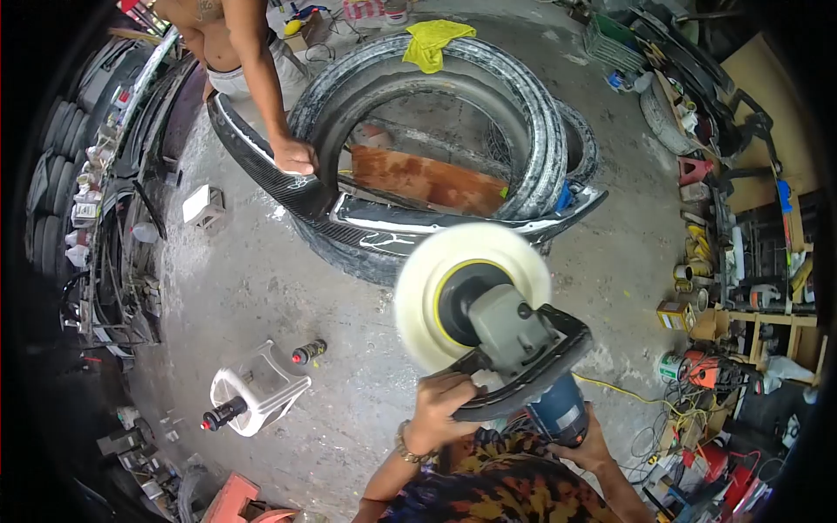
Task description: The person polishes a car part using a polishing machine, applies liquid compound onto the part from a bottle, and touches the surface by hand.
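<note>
My left hand [443, 408] is closed around the black loop handle of an electric polisher [510, 331]. At the rear end of its blue body, my right hand [590, 446] grips the housing, its fingers partly hidden. The round white polishing pad [417, 318] faces away from me and looks blurred at its rim. Just beyond it lies a curved black carbon-fibre-patterned panel [301, 196] with white squiggles of compound on it. Whether the pad touches the panel, I cannot tell. Another person's hand [295, 157] rests closed on the panel's left part.
A large tire [545, 113] supports the panel, with a yellow cloth [429, 44] draped on top. On the left stand a white plastic stool [260, 383], bottles [309, 351] and a small white box [203, 206]. A yellow cord [623, 388] runs right, towards cluttered tools.
</note>
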Motion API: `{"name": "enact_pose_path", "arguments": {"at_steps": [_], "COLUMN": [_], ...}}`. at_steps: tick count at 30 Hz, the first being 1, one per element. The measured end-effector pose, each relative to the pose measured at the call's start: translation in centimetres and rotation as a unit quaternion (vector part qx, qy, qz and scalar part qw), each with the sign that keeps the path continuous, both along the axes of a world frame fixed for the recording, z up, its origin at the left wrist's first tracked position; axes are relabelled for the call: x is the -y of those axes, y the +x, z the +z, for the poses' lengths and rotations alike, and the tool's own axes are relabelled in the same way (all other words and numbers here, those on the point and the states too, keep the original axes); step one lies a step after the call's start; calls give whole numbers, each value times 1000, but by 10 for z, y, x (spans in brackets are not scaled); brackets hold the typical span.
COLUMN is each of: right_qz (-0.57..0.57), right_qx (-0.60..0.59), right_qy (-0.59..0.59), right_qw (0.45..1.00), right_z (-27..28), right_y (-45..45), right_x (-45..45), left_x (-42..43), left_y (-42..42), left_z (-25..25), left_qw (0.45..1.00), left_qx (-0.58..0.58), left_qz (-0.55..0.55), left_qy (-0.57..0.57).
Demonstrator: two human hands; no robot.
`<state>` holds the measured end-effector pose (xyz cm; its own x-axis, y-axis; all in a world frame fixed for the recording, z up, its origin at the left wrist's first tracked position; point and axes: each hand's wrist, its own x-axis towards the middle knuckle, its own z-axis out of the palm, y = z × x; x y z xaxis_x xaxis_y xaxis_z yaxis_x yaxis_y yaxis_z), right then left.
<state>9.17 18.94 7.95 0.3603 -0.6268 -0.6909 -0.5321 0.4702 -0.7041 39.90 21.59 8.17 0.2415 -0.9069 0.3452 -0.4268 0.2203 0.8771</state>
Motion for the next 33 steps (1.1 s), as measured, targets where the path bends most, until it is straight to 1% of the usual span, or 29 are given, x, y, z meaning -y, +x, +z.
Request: {"name": "enact_pose_path", "arguments": {"at_steps": [1, 2, 3, 4, 5, 6, 7, 8, 10, 11, 13, 14, 15, 16, 17, 18, 20, 21, 22, 23, 24, 26, 28, 30, 32, 33], "right_qz": [0, 52, 103, 144, 153, 177, 206, 224, 255, 268, 208, 205, 176, 159, 143, 108, 67, 70, 97, 124, 124, 197, 273, 297, 265, 272], "right_qx": [0, -10, -19, -15, 8, 29, 44, 25, -14, -33, 27, -50, -39, -45, -48, -58, -26, -25, -31, -36, -35, -28, -12, -36, -23, 1], "right_qy": [0, -23, -46, -49, -49, -141, -111, -96, -69, -55, -93, -51, -76, -75, -74, -32, -31, -30, -42, -55, -55, -102, -172, -125, -76, -155], "right_qw": [1000, 998, 993, 988, 987, 974, 971, 969, 964, 961, 973, 976, 981, 983, 986, 992, 997, 997, 994, 990, 990, 975, 946, 946, 961, 950], "right_z": [-7, -20, -22, -22, -23, -43, -45, -38, -30, -30, -41, -29, -29, -27, -23, -10, -4, -6, -9, -13, -18, -33, -53, -35, -33, -41], "right_y": [4, 9, 21, 37, 58, 67, 86, 102, 118, 118, 91, 78, 59, 42, 31, 28, 27, 33, 41, 51, 65, 101, 133, 160, 168, 156], "right_x": [-2, -4, -4, 0, 4, -1, 2, 9, 15, 15, 0, -2, -8, -12, -13, -11, -13, -13, -11, -9, -7, -2, 3, 12, 13, 7], "left_x": [-5, -14, -27, -40, -56, -66, -73, -78, -81, -81, -85, -79, -69, -61, -53, -35, -38, -38, -40, -50, -63, -78, -89, -100, -102, -103], "left_y": [6, 18, 29, 40, 53, 66, 76, 82, 91, 89, 77, 65, 53, 46, 42, 33, 32, 38, 45, 55, 69, 96, 119, 132, 133, 127], "left_z": [3, 6, 1, -1, -3, -2, -1, -3, -9, -10, -11, -9, -9, -8, -12, -3, -12, -12, -12, -16, -20, -17, -18, -14, -14, -15], "left_qw": [1000, 999, 998, 995, 987, 981, 974, 975, 959, 961, 969, 973, 981, 989, 995, 1000, 1000, 1000, 999, 997, 994, 982, 965, 948, 944, 948], "left_qx": [11, 23, 38, 74, 118, 133, 147, 144, 137, 135, 137, 134, 124, 113, 90, 1, -6, 0, 7, 31, 56, 98, 115, 101, 106, 138], "left_qz": [13, 26, 37, 67, 102, 136, 169, 163, 245, 240, 198, 180, 147, 90, 38, 30, 6, 28, 48, 71, 91, 164, 237, 291, 302, 281], "left_qy": [8, 16, 17, 10, 27, 34, 41, 41, 30, 26, 48, 57, 25, 33, 13, -7, 26, 4, -18, -12, -5, 9, 11, 76, 83, 63]}}
